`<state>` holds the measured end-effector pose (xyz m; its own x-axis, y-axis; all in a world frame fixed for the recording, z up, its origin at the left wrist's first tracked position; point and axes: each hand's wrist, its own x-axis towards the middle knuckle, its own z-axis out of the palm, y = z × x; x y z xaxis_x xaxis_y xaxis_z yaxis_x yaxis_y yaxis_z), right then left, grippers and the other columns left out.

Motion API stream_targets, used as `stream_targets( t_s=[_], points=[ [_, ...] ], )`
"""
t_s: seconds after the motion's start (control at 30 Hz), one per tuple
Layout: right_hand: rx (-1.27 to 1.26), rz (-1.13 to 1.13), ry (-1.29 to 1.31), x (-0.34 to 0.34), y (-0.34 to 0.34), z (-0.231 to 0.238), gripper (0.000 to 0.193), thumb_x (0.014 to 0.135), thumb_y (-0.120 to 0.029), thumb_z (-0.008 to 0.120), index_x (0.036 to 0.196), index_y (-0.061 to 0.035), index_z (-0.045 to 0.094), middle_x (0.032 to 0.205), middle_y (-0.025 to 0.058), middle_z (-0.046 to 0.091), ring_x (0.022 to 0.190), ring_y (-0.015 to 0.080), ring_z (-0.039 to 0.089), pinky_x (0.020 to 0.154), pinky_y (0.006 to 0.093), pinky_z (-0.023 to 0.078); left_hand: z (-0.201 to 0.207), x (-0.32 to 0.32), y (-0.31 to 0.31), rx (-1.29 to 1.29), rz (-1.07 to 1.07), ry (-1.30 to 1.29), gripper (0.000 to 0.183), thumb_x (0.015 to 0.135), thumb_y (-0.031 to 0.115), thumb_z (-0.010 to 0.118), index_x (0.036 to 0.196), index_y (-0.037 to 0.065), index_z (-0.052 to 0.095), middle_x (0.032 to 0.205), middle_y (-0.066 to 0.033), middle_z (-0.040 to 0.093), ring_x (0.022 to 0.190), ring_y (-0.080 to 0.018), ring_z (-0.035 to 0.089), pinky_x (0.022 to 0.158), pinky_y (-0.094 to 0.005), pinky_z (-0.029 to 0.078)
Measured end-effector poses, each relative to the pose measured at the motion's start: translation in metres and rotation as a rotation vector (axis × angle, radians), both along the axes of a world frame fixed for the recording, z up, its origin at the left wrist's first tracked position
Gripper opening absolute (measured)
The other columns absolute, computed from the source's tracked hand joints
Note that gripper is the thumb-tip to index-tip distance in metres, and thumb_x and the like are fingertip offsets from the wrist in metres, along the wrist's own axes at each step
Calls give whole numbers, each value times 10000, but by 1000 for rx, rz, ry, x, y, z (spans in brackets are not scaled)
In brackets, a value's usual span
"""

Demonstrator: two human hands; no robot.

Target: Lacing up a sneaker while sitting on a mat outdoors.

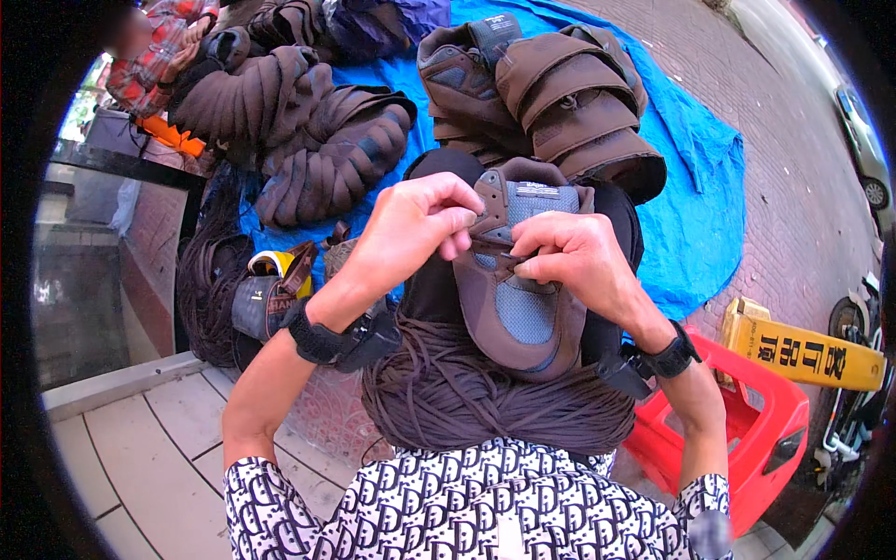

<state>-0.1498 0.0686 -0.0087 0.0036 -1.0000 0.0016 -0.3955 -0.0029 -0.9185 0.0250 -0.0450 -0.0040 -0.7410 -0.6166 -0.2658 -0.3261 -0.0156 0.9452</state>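
A: Shoe [523, 299] sits on the lace bundle [485, 392] in the lap, toe toward the body.
B: Grip?
A: Both hands pinched shut. Left hand [415, 229] and right hand [569, 257] each nip the lace [493, 250] at the eyelets, I think; it's thin, hard to see.
B: Tip?
A: Keep tension even on both sides. 2 shoe stacks on the blue tarp [691, 205] beyond.

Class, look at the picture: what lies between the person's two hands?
In the head view, the brown shoe, its lacing area pinched by the left hand and right hand.
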Motion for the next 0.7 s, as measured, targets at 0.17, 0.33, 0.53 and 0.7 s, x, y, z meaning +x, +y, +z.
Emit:
stream_targets(
  t_s=[0.17,0.33,0.53,0.7],
  points=[
    [-125,43,24,1,3,-7,144,604,-69,648,722,3,608,713,83,604,706,194,599,628,288,476,-1,-7,12,-244,-72,-41,103,775,-31,516,857,-16,576,727,-58,587,641,-110,570,586,-238,466],
    [-239,53,61,1,2,-14,138,595,-75,651,704,-5,601,729,82,607,727,213,600,643,300,480,0,-10,15,-654,-78,8,120,727,-29,572,842,4,563,750,-97,589,666,-166,585,615,-285,464],
    [-190,76,115,0,2,-16,152,603,-47,671,728,7,601,793,114,618,845,222,605,732,288,473,-3,-15,22,-838,-135,-8,107,710,-32,567,803,12,535,743,-113,579,696,-265,592,606,-317,467],
    [-205,45,114,4,2,-19,156,596,-41,671,730,3,605,753,92,614,796,216,602,702,292,475,-6,-22,29,-1146,-181,-89,130,684,-17,550,791,36,497,707,-106,527,679,-284,564,570,-365,456]
  ],
)
